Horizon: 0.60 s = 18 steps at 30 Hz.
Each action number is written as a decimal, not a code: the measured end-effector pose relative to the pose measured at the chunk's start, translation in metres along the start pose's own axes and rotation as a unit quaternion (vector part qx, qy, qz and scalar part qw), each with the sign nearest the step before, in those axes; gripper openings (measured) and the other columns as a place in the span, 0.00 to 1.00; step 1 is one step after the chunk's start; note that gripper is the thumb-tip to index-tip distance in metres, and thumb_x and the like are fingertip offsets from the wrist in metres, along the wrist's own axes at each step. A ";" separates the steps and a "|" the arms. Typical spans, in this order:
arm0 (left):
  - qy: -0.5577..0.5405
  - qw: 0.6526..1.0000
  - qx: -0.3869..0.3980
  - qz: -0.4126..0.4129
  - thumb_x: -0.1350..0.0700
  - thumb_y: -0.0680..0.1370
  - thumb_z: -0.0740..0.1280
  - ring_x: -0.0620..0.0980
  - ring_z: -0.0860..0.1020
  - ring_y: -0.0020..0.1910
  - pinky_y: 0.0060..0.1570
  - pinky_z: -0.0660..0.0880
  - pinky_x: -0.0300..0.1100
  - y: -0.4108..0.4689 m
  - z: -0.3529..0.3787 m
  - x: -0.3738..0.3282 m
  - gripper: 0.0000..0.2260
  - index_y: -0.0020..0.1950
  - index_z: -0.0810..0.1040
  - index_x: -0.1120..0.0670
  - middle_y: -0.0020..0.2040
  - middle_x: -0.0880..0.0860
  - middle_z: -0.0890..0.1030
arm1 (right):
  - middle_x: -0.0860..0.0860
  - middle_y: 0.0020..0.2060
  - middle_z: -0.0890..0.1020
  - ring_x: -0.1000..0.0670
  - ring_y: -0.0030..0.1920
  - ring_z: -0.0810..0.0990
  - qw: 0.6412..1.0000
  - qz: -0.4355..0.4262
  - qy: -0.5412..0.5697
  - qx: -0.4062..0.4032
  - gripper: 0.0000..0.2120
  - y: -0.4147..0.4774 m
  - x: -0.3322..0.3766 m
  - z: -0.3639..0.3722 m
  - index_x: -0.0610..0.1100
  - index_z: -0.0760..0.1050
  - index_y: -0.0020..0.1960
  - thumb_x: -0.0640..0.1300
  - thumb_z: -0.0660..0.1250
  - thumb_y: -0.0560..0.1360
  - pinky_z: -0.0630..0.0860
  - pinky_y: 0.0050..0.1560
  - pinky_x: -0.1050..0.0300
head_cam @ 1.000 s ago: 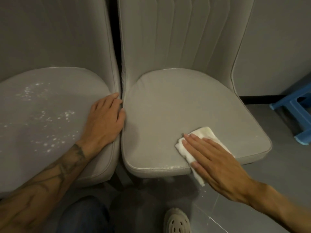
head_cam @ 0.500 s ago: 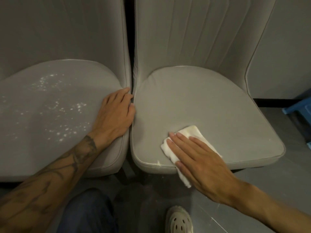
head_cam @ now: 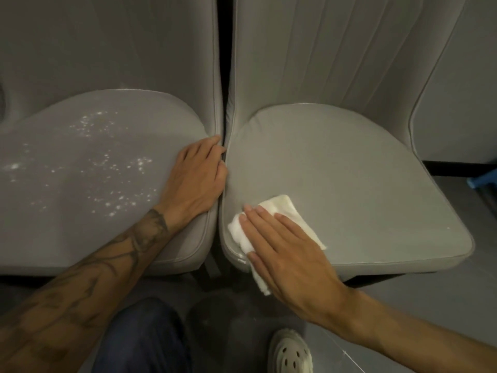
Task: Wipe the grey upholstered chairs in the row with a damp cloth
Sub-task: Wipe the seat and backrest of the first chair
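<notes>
Two grey chairs are set side by side with a narrow gap between them. The left chair seat (head_cam: 80, 170) is judged untreated. The right chair seat (head_cam: 349, 184) is being wiped at its front left corner. The left hand (head_cam: 196, 179) is rested palm-down on the left seat's right edge, fingers loose and reaching the gap, probably as a brace. The right hand (head_cam: 285, 254) is laid flat, fingers straight and together, so that the cloth (head_cam: 279, 208) is pressed evenly against the upholstery, one end hanging over the front edge. White specks (head_cam: 113, 162) are scattered over the left seat
</notes>
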State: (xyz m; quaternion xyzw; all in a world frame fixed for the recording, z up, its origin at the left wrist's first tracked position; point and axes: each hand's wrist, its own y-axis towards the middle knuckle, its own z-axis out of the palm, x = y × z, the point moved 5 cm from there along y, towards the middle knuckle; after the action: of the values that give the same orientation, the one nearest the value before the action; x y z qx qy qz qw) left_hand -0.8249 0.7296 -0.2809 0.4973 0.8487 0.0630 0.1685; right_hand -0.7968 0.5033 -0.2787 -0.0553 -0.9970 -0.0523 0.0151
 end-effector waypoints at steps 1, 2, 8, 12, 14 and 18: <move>-0.003 1.000 0.000 -0.002 0.56 0.83 0.57 0.56 0.72 0.73 0.74 0.65 0.53 0.000 0.000 0.001 0.16 0.68 0.75 0.57 0.76 0.56 0.73 | 0.46 0.81 0.56 0.48 0.81 0.54 1.000 -0.005 -0.004 -0.007 0.26 0.013 0.011 0.003 0.42 0.54 0.81 0.52 0.48 0.87 0.56 0.80 0.49; -0.006 1.000 0.000 -0.004 0.56 0.83 0.57 0.56 0.71 0.74 0.74 0.64 0.53 0.000 0.000 0.002 0.16 0.69 0.75 0.57 0.76 0.56 0.72 | 0.45 0.81 0.56 0.47 0.81 0.55 1.000 -0.011 -0.008 -0.014 0.25 0.024 0.022 0.006 0.42 0.54 0.81 0.51 0.47 0.87 0.55 0.80 0.49; -0.015 1.000 0.010 -0.005 0.58 0.84 0.58 0.56 0.71 0.74 0.75 0.63 0.53 -0.002 -0.003 0.002 0.16 0.70 0.75 0.58 0.76 0.57 0.72 | 0.44 0.80 0.57 0.46 0.80 0.57 0.999 -0.043 0.001 -0.012 0.25 0.026 0.027 0.008 0.41 0.55 0.81 0.50 0.49 0.87 0.57 0.79 0.48; -0.014 1.000 0.008 -0.004 0.56 0.83 0.57 0.57 0.72 0.74 0.75 0.65 0.54 -0.001 -0.004 0.001 0.17 0.69 0.76 0.58 0.76 0.57 0.73 | 0.46 0.81 0.57 0.48 0.81 0.55 0.998 -0.056 -0.015 -0.014 0.27 0.003 0.012 0.009 0.43 0.53 0.81 0.51 0.53 0.86 0.56 0.80 0.49; -0.014 1.000 0.006 -0.005 0.56 0.83 0.56 0.56 0.72 0.74 0.75 0.64 0.53 0.000 -0.002 0.002 0.17 0.69 0.76 0.58 0.76 0.56 0.73 | 0.45 0.80 0.58 0.47 0.80 0.57 0.999 -0.034 -0.012 -0.027 0.26 0.017 0.022 0.009 0.42 0.56 0.81 0.51 0.52 0.87 0.57 0.79 0.48; -0.013 1.000 0.011 -0.002 0.54 0.83 0.54 0.55 0.71 0.74 0.75 0.64 0.52 -0.001 -0.001 0.005 0.19 0.70 0.75 0.57 0.77 0.55 0.72 | 0.45 0.80 0.59 0.47 0.80 0.57 0.999 -0.045 -0.014 -0.014 0.25 0.029 0.027 0.005 0.41 0.57 0.81 0.51 0.48 0.87 0.55 0.80 0.50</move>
State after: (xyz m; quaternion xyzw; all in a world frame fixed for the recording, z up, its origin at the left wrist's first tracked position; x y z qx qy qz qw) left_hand -0.8282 0.7341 -0.2812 0.4986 0.8478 0.0467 0.1745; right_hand -0.8210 0.5354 -0.2800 -0.0108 -0.9977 -0.0663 -0.0016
